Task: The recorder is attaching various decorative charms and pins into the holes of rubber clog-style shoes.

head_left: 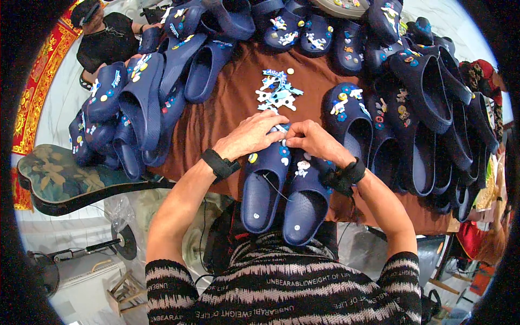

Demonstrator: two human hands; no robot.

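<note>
A pair of navy clogs lies in front of me with the heels toward my body. Over the toe of the left navy clog lies my left hand, its fingers curled onto the front end. My right hand pinches at the same toe from the right; what its fingertips hold is hidden. A yellow and white charm sits on this clog's upper, and a pale thread trails out of its opening. Beside it the right navy clog carries white charms. Beyond my hands is a pile of charms, white and light blue.
A brown cloth covers the table. Decorated navy clogs are heaped on the left, along the back and on the right. A camouflage padded seat stands at left. Another person is at the far left.
</note>
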